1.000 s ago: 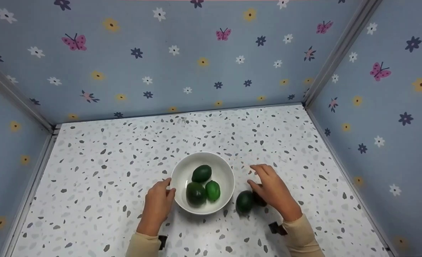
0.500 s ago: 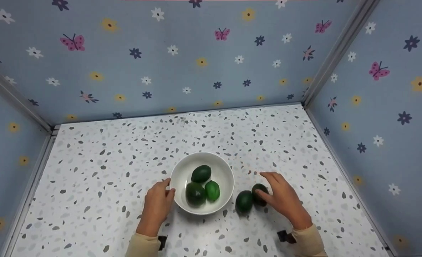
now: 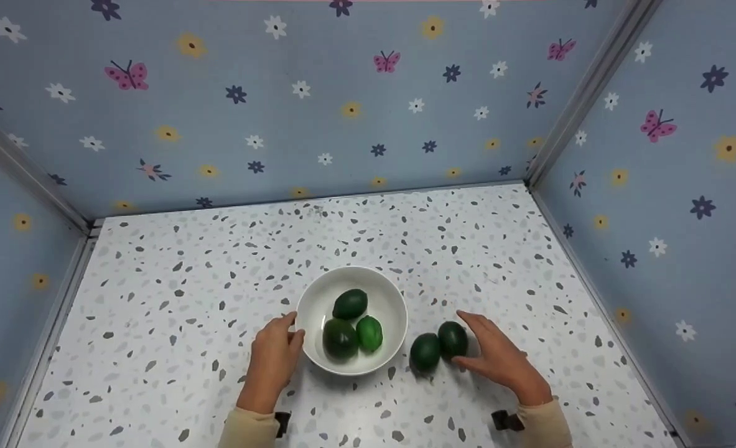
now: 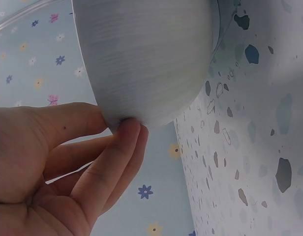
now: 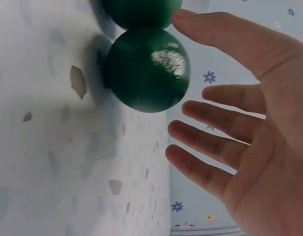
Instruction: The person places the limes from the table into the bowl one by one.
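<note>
A white bowl (image 3: 394, 292) holds two dark green avocados (image 3: 341, 339) and a smaller bright green fruit (image 3: 369, 334) like a lime. My left hand (image 3: 273, 354) grips the bowl's left rim; in the left wrist view the thumb meets the rim and the fingers lie against the outer wall. To the bowl's right, two more dark green avocados (image 3: 425, 352) sit side by side on the table. My right hand (image 3: 498, 354) is beside the right-hand avocado (image 5: 149, 71), fingers spread and nothing held. Its thumb is close to the avocados; contact is unclear.
Everything stands on a white speckled table (image 3: 218, 280). A blue flowered back wall (image 3: 318, 124) and side panels (image 3: 672, 186) enclose it, with grey strips at the corners.
My right hand has drawn back right and toward me, uncovering the right-hand avocado it partly hid. The left hand and bowl have stayed put.
</note>
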The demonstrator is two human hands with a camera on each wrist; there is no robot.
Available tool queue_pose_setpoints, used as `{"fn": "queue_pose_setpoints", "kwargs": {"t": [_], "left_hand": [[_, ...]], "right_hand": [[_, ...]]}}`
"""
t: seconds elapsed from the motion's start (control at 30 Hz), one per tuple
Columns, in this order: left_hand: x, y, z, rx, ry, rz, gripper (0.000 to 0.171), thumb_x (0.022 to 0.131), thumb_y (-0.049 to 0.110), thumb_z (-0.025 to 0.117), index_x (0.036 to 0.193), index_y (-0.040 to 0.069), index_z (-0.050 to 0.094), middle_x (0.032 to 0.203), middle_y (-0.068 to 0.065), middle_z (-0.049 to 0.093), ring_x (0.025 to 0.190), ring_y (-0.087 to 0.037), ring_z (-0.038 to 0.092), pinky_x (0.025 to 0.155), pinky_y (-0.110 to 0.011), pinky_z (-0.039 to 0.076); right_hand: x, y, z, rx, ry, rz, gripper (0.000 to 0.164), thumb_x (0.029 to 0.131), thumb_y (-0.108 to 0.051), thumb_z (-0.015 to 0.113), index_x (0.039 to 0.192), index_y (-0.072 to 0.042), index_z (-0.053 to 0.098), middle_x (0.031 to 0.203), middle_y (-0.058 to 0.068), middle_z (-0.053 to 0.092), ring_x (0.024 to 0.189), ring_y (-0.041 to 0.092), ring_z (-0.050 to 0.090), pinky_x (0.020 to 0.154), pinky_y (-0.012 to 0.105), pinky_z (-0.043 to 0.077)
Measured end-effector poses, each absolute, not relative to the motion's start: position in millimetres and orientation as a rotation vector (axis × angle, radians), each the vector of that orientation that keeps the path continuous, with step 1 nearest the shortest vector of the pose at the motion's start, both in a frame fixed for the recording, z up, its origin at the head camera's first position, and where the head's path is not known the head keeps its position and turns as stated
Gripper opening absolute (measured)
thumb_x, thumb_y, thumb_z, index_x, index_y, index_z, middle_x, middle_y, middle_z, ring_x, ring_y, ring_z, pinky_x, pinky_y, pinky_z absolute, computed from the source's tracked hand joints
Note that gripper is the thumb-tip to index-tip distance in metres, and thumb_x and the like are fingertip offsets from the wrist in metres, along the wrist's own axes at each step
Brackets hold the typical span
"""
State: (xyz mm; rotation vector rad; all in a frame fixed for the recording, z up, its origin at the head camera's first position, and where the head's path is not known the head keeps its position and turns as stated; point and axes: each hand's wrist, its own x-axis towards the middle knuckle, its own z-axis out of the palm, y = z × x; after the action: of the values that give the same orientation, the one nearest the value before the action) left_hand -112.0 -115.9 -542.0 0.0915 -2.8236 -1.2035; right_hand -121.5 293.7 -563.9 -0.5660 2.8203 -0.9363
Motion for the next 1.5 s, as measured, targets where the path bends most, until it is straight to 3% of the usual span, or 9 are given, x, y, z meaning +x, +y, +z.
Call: {"fn": "queue_pose_setpoints", "kwargs": {"t": [0.33,1.1,1.5], "left_hand": [[-112,-116,-540,0.124,-2.857,-1.225,0.038,0.095,0.003,0.065,0.130,-0.010,0.059,0.120,-0.023,0.064,0.099,-0.033,0.069,0.080,-0.041,0.059],[-113,-115,-539,0.095,-2.837,-1.214,0.038,0.094,0.003,0.066,0.129,-0.011,0.059,0.117,-0.023,0.065,0.098,-0.034,0.069,0.082,-0.042,0.059],[-112,-117,-538,0.080,-2.832,-1.205,0.036,0.094,0.002,0.065,0.128,-0.011,0.060,0.116,-0.024,0.065,0.097,-0.034,0.069,0.081,-0.044,0.059]], "right_hand": [[-125,297,-579,-0.620,2.737,-0.986,0.089,0.076,-0.013,0.086,0.151,-0.001,0.039,0.146,0.016,0.048,0.134,0.034,0.045,0.108,0.053,0.039],[-127,297,-575,-0.551,2.738,-1.057,0.085,0.074,-0.015,0.088,0.146,-0.002,0.046,0.141,0.012,0.053,0.129,0.032,0.050,0.108,0.052,0.040],[-136,294,-557,-0.645,2.773,-1.044,0.079,0.079,-0.016,0.086,0.147,-0.002,0.047,0.142,0.010,0.052,0.130,0.030,0.049,0.106,0.051,0.042]]}}
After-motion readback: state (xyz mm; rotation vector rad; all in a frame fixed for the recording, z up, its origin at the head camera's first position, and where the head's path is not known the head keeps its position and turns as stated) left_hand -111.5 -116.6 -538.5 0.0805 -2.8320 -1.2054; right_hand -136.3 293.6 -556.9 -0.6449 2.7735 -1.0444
